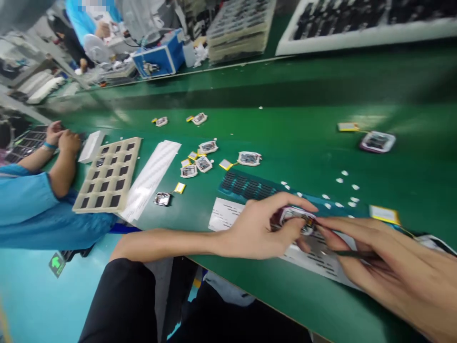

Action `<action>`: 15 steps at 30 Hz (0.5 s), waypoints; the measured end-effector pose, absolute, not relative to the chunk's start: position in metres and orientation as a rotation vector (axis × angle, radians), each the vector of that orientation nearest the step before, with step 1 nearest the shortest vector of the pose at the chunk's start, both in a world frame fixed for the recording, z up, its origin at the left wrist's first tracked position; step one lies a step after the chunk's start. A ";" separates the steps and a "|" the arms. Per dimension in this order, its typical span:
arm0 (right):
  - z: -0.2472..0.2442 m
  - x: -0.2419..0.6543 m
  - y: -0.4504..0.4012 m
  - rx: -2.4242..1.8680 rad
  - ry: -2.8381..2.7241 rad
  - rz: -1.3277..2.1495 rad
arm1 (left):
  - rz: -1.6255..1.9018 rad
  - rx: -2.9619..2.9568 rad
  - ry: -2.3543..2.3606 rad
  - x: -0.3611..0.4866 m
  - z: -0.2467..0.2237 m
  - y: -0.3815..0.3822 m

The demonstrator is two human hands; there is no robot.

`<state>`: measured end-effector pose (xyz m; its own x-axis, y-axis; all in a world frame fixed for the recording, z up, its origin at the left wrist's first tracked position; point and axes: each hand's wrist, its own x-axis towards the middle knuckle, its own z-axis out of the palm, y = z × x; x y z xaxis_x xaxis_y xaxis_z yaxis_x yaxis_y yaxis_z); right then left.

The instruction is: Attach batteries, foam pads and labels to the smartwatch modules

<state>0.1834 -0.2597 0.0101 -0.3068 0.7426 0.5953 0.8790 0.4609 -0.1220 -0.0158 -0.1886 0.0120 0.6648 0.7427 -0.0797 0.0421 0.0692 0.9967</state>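
My left hand (pixel 253 228) is closed around a small open smartwatch case (pixel 277 218) with a maroon rim and bare electronics facing up. My right hand (pixel 382 252) meets it from the right, its fingertips pinched at the case edge. A slim dark tool (pixel 353 254), which looks like tweezers, lies in the right hand's grip; its tip is blurred. Beneath both hands is a white sheet with printed labels (pixel 223 214). Just behind it lies a teal sheet of black stickers (pixel 246 186). Close to the right hand is a yellow-edged battery (pixel 383 214), wired to another case partly cut off.
Several open watch cases (pixel 249 158) with wired batteries lie across the green bench (pixel 285 109). Small white pieces (pixel 339 180) are scattered at right. Leftward are a white strip (pixel 153 176), a compartment tray (pixel 107 176) and a co-worker's arms (pixel 59 166). Stacked trays (pixel 239 28) stand behind.
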 end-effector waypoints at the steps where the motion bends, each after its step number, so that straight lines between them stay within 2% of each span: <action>1: 0.018 0.178 -0.257 -1.298 -2.088 -0.309 | 0.617 1.399 0.697 -0.017 0.013 -0.188; 4: 0.028 0.170 -0.252 -1.276 -2.026 -0.227 | 0.664 1.366 0.678 -0.019 0.014 -0.188; 11: 0.018 0.170 -0.261 -1.283 -2.028 -0.141 | 0.699 1.480 0.638 -0.023 0.012 -0.190; 15: 0.021 0.166 -0.263 -1.300 -2.023 -0.058 | 0.750 1.753 0.679 -0.025 0.018 -0.190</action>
<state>0.1661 -0.2632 0.0209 -0.2322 0.7751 0.5876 0.8076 0.4903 -0.3277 -0.0252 -0.1897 0.0175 0.6409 0.7509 0.1596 0.0852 -0.2762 0.9573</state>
